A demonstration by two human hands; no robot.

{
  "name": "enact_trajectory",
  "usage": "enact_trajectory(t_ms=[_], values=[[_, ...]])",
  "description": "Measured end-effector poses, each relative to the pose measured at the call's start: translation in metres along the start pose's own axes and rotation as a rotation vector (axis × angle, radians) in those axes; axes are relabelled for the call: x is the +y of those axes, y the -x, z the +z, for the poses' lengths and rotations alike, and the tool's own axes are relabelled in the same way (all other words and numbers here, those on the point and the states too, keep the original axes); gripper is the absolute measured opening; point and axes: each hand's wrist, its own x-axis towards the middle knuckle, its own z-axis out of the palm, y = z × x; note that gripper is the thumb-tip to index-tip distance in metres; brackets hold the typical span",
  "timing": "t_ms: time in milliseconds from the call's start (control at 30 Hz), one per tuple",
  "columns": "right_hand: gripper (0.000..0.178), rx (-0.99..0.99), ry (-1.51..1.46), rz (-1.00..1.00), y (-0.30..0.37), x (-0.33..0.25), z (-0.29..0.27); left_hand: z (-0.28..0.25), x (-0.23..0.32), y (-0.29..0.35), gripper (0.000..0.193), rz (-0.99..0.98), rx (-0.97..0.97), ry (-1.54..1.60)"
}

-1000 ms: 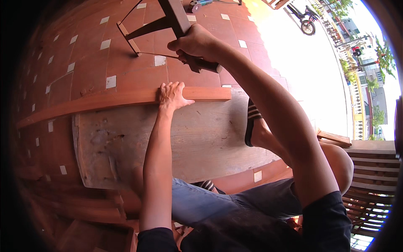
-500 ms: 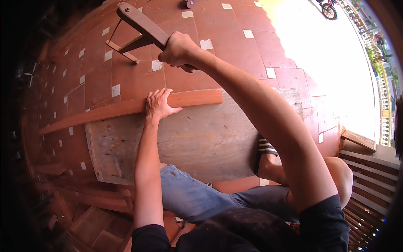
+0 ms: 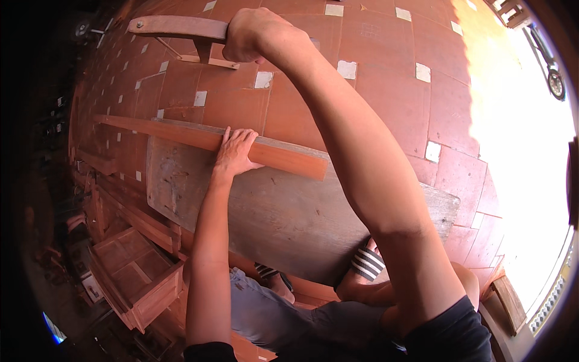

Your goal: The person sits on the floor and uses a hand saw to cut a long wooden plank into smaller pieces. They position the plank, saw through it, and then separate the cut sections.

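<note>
While the left hand [image 3: 237, 152] bears down on a reddish-brown wooden beam [image 3: 193, 136], the right hand [image 3: 250, 36] holds a wooden frame saw [image 3: 181, 27] up beyond it, well apart from the beam. The left hand straddles the beam just right of its middle, its fingers lying over the far side and its thumb spread out along the near side, so the grip is fairly wide, a clasp from above. The right hand is closed tightly around the saw at the right end of its thick arm; how the thumb sits cannot be told, since the back of the hand and the wrist hide it. The saw's thick arm points left, with its crosspiece and a thinner bar beneath it, over the terracotta floor [image 3: 386, 108] and its small white inset tiles. The beam lies along the far edge of a weathered grey board [image 3: 289, 223], its left end running out past the board's left edge and its right end on the board. A striped sandal [image 3: 367, 263] on one foot shows at the board's near edge, partly behind the right forearm. To the lower left stands an open wooden drawer [image 3: 151, 298] with divided compartments; a motorbike wheel [image 3: 556, 84] shows at the upper right, on brightly sunlit ground.
</note>
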Motion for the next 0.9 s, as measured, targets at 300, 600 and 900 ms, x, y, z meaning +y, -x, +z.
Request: enact_trajectory(t_ms=[300, 600, 900], values=[[0.035, -0.044, 0.015, -0.142, -0.013, -0.033, -0.026, -0.002, 0.005, -0.008, 0.078, -0.068, -0.01, 0.093], [0.035, 0.272, 0.133, 0.024, 0.017, -0.035, 0.016, 0.006, -0.005, -0.008, 0.081, -0.029, -0.06, 0.076], [0.048, 0.243, 0.187, 0.136, 0.046, 0.011, 0.068, 0.021, -0.02, -0.003, 0.08, 0.038, 0.087, 0.104]])
